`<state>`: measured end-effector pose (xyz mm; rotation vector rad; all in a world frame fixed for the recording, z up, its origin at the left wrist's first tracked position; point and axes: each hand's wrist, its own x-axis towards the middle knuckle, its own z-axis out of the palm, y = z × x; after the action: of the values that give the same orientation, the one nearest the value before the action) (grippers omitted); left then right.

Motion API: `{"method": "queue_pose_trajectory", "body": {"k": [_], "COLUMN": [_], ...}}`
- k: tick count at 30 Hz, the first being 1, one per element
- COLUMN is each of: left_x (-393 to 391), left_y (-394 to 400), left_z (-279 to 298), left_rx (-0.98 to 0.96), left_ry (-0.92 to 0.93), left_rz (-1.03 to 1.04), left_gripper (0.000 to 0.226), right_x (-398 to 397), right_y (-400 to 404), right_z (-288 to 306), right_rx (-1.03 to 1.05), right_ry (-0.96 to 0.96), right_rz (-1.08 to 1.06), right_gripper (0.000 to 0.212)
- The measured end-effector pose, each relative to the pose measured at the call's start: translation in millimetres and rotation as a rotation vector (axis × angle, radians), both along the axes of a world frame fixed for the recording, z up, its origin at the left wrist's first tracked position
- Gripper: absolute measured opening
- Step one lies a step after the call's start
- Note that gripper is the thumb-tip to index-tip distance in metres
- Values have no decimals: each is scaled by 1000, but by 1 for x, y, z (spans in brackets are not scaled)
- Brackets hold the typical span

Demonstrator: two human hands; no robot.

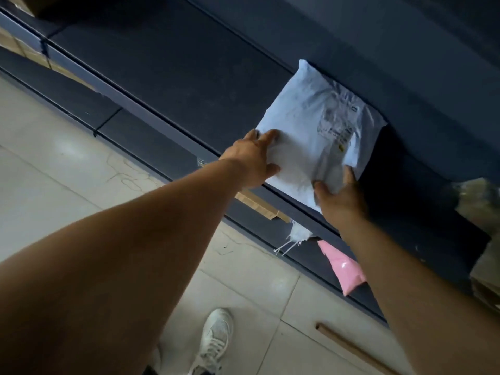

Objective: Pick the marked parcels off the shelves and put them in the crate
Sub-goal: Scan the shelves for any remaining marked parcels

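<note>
White poly-bag parcel (311, 125) with a printed label, lying flat on the dark shelf (167, 77), its near edge hanging just over the shelf's front lip. Both hands on it! The left hand (253, 163) clamps the parcel's near left corner, fingers spread along the top edge and thumb pressing into the soft plastic, which creases under the grip. The right hand (339, 197) takes the near right corner from below, thumb curled up over the face, one finger reaching up the side edge beside the label. On the shelf below, a pink bag (343, 269) pokes out past the front rail, next to a smaller white bag (297, 234) with a cable tie dangling. Further right, a blurred wrapped bundle (479, 201). Below, a pale tiled floor (54, 163) and one white sneaker (215, 342).
</note>
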<state>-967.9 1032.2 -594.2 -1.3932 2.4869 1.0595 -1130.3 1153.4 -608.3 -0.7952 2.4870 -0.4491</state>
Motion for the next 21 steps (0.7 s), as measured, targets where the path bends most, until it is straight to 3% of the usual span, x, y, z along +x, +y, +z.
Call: {"method": "queue_pose_trajectory", "body": {"k": [10,21], "left_x": [19,-7], "left_y": [11,-4], "left_z": [-4,7], "left_rx": [-57,-74], "left_ry": [17,-60], "left_rz": [52,-5], "left_gripper": [70,73], "right_x": [20,-6], "right_y": [19,-11], "right_z": [2,7], "right_rx": [-131,-25], "right_ry": [46,-6], "right_rz": [41,67], "right_gripper": [59,64]}}
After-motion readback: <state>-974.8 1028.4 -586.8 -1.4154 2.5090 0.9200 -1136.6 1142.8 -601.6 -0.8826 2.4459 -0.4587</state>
